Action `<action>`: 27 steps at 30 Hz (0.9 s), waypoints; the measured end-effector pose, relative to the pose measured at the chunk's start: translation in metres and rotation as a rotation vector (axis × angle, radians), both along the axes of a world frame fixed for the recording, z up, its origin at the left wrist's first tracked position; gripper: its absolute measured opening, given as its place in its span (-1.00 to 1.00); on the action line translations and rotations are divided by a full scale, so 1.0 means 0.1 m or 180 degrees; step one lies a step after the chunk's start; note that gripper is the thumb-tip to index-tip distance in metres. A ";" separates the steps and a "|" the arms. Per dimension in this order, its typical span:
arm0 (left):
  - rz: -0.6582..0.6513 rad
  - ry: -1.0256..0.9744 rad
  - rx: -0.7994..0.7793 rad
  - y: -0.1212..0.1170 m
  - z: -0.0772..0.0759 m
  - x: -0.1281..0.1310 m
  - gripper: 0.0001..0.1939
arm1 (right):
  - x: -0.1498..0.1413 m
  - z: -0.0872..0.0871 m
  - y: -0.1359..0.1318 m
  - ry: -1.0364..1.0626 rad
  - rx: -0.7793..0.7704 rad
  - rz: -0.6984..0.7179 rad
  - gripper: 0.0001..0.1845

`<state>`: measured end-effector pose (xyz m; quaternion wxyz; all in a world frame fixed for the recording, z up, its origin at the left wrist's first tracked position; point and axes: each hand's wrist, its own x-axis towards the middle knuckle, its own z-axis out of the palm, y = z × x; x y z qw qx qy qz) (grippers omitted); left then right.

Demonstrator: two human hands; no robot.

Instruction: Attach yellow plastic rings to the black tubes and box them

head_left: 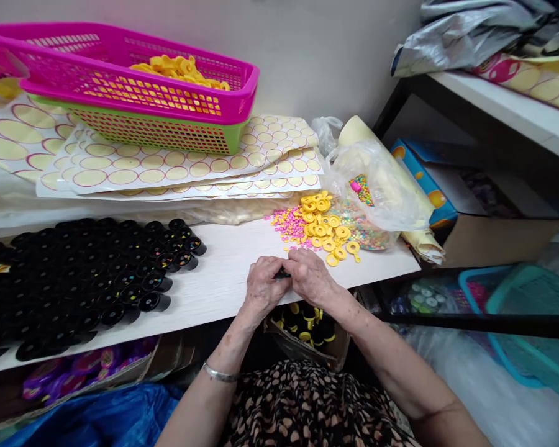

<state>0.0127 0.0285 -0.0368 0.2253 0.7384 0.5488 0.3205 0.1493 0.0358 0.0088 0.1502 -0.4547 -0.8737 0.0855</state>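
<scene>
At the front edge of the white table, my left hand [266, 284] and my right hand [313, 276] are closed together around a small black cup [283, 273]. Only a sliver of the cup shows between the fingers. Just beyond them lies a pile of yellow ring-shaped pieces with small tabs [328, 231]. Pink beads [286, 223] are scattered beside that pile. To the left stand many black cups [102, 279] in close rows, some with coloured bits inside. Below my hands, an open carton [340, 351] holds black cups with yellow tops [307, 323].
A magenta basket [233, 102] of yellow pieces rests in a green basket [228, 143] on sticker sheets [168, 167]. A plastic bag of coloured beads [377, 186] lies at the right. A shelf [517, 105] overhangs a blue box [423, 180]. Purple packages [84, 366] sit under the table.
</scene>
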 end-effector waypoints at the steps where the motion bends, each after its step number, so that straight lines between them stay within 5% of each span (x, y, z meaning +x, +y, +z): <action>1: -0.0006 0.0017 -0.0007 0.01 -0.01 0.00 -0.81 | 0.04 -0.02 -0.01 0.0274 -0.0086 -0.0005 -0.79; 5: 0.0009 -0.0020 0.0019 0.02 -0.04 0.00 -0.75 | 0.31 -0.15 -0.10 0.1354 -0.0159 -0.0486 -0.85; 10: 0.0009 -0.0078 -0.0001 0.00 -0.01 -0.01 -0.74 | 0.66 -0.37 -0.22 0.0598 0.0347 -0.1828 -0.86; 17: 0.0145 -0.0353 0.0066 0.02 -0.06 -0.02 -0.55 | 0.74 -0.47 -0.23 0.0429 0.0581 -0.1653 -0.77; 22: 0.0388 -0.1109 0.0676 -0.13 0.06 -0.05 -0.60 | 0.66 -0.39 -0.30 0.2320 0.0128 -0.1674 -0.81; 25: 0.0436 -0.1472 0.0704 -0.32 0.20 0.07 -0.74 | 0.58 -0.28 -0.34 0.3944 -0.1014 -0.1681 -0.84; 27: 0.0352 -0.1819 0.0296 -0.42 0.29 0.23 -0.78 | 0.54 -0.20 -0.37 0.4754 -0.1901 -0.1523 -0.84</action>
